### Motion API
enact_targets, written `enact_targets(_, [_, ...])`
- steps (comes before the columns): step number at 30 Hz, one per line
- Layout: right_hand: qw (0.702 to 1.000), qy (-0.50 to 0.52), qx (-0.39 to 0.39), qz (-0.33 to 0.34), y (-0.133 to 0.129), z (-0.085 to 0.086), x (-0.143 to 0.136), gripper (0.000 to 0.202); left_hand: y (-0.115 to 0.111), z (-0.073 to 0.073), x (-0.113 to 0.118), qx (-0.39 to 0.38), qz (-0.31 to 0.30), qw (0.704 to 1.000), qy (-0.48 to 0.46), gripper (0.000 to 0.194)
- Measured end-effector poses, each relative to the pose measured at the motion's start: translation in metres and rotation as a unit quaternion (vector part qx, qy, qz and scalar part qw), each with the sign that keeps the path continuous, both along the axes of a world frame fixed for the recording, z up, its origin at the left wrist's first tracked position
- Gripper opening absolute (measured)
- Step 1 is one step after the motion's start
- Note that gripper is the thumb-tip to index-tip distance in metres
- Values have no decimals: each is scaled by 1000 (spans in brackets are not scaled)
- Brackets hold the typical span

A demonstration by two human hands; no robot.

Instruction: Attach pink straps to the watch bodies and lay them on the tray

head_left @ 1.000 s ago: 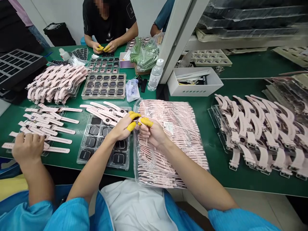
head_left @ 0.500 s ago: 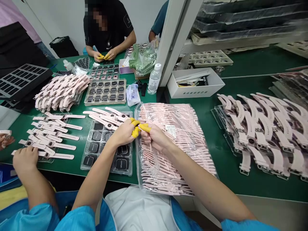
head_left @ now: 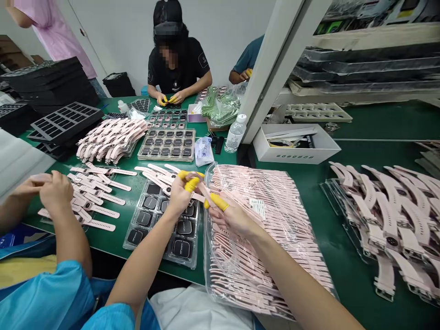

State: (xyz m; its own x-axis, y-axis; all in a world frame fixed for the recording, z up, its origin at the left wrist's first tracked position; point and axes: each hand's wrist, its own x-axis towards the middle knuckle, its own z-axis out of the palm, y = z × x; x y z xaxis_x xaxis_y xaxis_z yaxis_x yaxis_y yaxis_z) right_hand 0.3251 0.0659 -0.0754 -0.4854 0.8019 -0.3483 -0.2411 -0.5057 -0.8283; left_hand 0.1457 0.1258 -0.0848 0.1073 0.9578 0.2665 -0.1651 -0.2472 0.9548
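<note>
Tray (head_left: 143, 218) of black square pieces lies left of centre, with pink watches (head_left: 160, 178) laid across its far compartments; the left forearm hides part of its near side. Sealed clear bag (head_left: 275, 238) of pink straps sits just beside it, partly covered by the right forearm. Further off: water bottle (head_left: 235, 134), open white box (head_left: 297, 153), stacked watches (head_left: 390, 215) at far right. A co-worker's hand (head_left: 57, 192) is raised near a row of watches at left; another person works across the table. Surface: green tabletop (head_left: 318, 188), crowded; pale wall (head_left: 120, 36) behind, slanting post (head_left: 275, 68) rising from the table's middle. Held pink strap (head_left: 203, 190) is above the gap between tray and bag; long axis diagonal, bending from upper left down toward lower right. Grip: left hand (head_left: 182, 190) pinches its upper part in yellow-capped fingers; right hand (head_left: 228, 213) pinches its lower end between thumb and finger, likewise capped.
</note>
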Motion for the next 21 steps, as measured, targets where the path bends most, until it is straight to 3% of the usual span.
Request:
enact_targets(2, [999, -24, 8, 41, 1, -2, 3, 54, 6, 4, -8, -42, 80, 994, -69, 43])
enact_targets(4, [998, -47, 34, 23, 2, -4, 6, 51, 11, 7, -15, -60, 127, 986, -88, 45])
enact_targets(6, [994, -59, 71, -50, 4, -4, 8, 47, 11, 7, -17, -66, 92, 993, -44, 45])
enact_targets(8, [987, -51, 99, -112, 4, -3, 7, 45, 6, 3, -12, -37, 0, 998, 55, 39])
enact_targets(11, [985, -27, 115, -129, 4, -1, 3, 42, -4, -4, 1, 85, -111, 967, 215, 31])
enact_targets(13, [987, -27, 113, -111, 3, 0, 1, 41, -8, -8, 6, 162, -136, 940, 267, 42])
enact_targets(16, [994, -12, 83, -63, 1, 0, -1, 40, -9, -8, 6, 213, -150, 922, 286, 55])
enact_targets(21, [994, 67, 14, -85, 0, 2, -2, 41, -9, -4, 1, 213, -153, 918, 297, 44])
